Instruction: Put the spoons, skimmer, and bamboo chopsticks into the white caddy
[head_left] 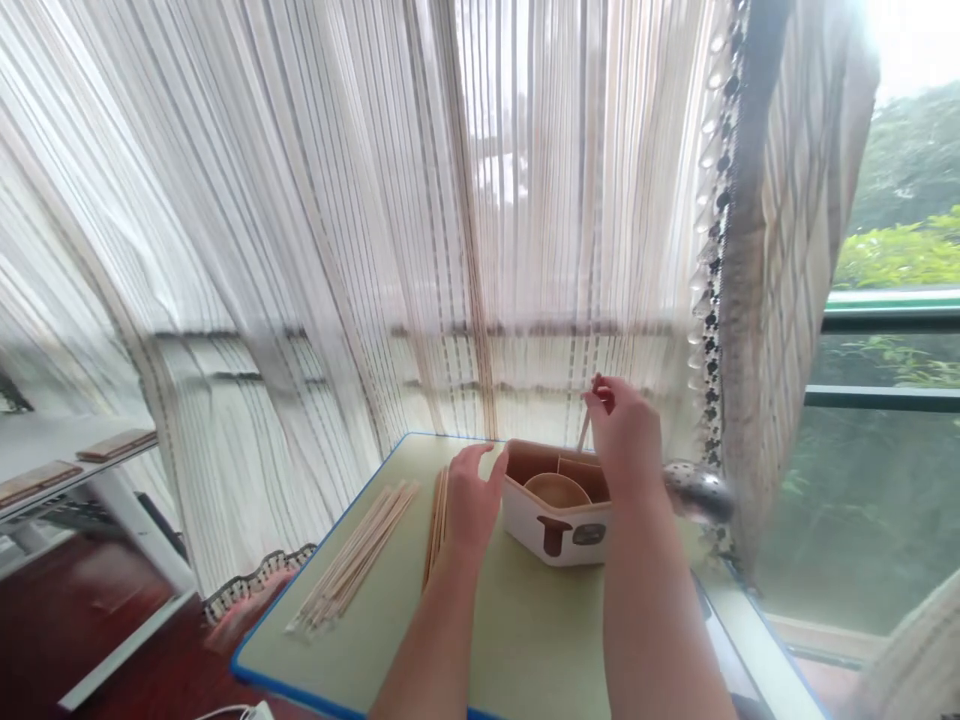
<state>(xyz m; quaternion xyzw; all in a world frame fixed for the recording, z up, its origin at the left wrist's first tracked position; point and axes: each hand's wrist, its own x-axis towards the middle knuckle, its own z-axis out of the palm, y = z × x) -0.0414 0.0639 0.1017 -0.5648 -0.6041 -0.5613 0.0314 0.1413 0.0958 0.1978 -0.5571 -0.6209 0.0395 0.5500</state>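
Note:
A white box (559, 552) with a brown, divided inside stands on the table; a round brown rim (556, 490) shows within it. My right hand (621, 425), at the box's far right side, pinches a thin pale chopstick (583, 430) that slants down toward the back compartment. Whether its lower tip is inside the box, I cannot tell. Curved and apart, the fingers of my left hand (478, 498) are at the box's left corner, the thumb close to or touching the wall. Several darker chopsticks (436, 525) lie partly hidden behind that hand. Farther left rests a loose bundle of pale chopsticks (360, 560).
The pale green table (525, 650) has a blue edge. A shiny perforated metal holder (699, 490) is beside my right forearm. Sheer striped curtains (337, 250) hang behind the table. A white shelf (112, 455) with flat brown pieces is at the left, and windows (885, 480) are at the right.

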